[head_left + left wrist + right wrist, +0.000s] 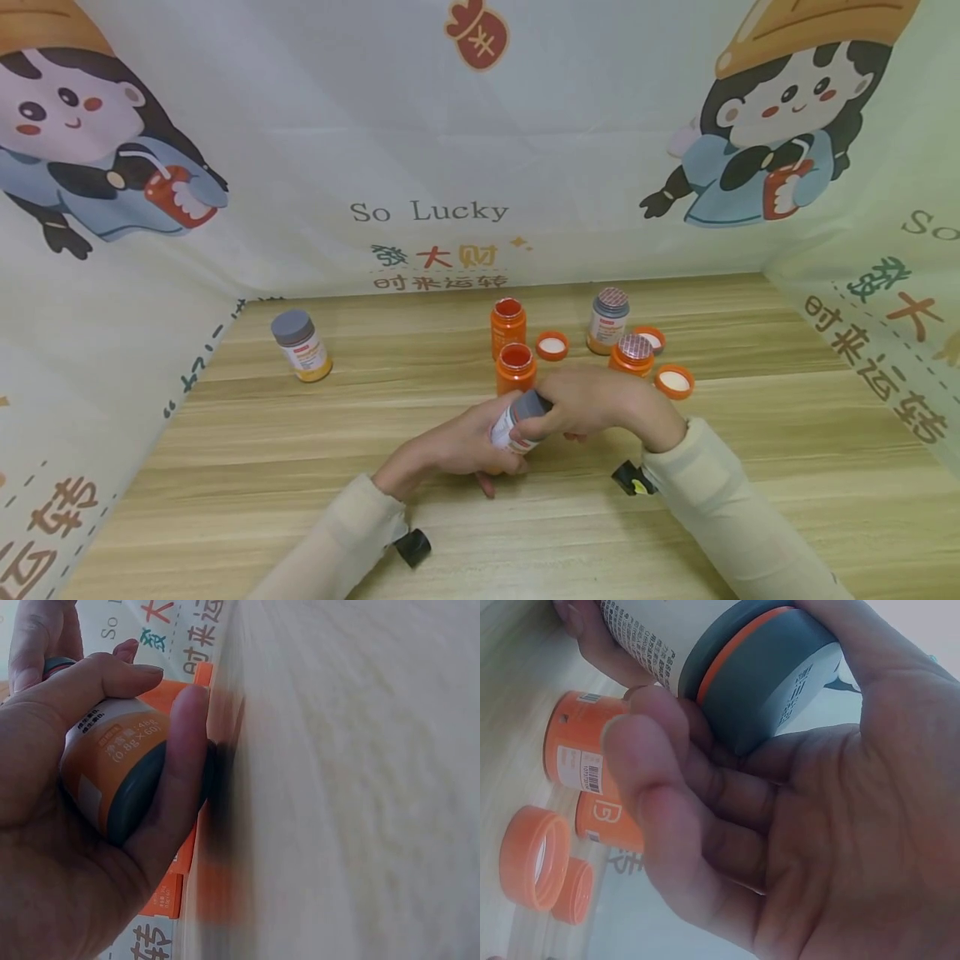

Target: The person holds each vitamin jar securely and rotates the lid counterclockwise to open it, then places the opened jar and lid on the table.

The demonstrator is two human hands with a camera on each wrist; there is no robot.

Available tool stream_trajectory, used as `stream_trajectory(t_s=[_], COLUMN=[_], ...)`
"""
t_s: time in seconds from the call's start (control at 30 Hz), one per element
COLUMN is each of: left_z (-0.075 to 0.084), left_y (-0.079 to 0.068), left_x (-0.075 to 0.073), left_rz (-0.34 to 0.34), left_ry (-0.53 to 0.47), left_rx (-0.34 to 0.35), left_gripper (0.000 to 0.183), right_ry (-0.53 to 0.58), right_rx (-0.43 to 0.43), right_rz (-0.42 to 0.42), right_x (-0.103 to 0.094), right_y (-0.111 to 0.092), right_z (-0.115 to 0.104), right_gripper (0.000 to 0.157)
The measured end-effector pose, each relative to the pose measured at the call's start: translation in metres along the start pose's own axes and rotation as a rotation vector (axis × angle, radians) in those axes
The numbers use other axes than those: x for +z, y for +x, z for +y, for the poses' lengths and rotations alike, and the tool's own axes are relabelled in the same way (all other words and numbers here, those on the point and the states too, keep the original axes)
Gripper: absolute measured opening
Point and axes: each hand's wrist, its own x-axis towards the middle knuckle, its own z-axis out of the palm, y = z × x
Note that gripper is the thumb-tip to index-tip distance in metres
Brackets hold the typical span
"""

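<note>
My left hand [467,440] grips a small grey, white and orange pill bottle [507,430], tilted toward the right. In the left wrist view, my fingers curl round its orange label [124,742] near the dark base. The bottle's grey cap [531,405] is on, and my right hand [592,402] holds it between thumb and fingers. An orange ring shows under that cap in the right wrist view. Just beyond my hands stand two uncapped orange bottles, a nearer one [515,371] and a farther one [507,327].
At the right, an uncapped grey bottle [608,323] and an orange bottle [634,353] show foil-like seals. Orange caps lie near them, one [674,382] at the right and another [552,346] by the open bottles. A capped grey bottle [303,347] stands far left. Printed cloth [300,150] hangs behind.
</note>
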Motion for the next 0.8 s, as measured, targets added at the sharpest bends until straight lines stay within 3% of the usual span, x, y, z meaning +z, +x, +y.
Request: stream_trajectory(t_s=[0.8], left_z=[0.0014], left_y=[-0.0005], left_x=[0.001], left_rz=[-0.004], left_ry=[0.006], left_rx=[0.016], left_gripper=[0.053], right_ry=[-0.074], right_rx=[-0.032], right_rz=[0.014], right_x=[-0.0008], right_y=[-0.0001], right_z=[-0.0026], right_gripper=[0.041])
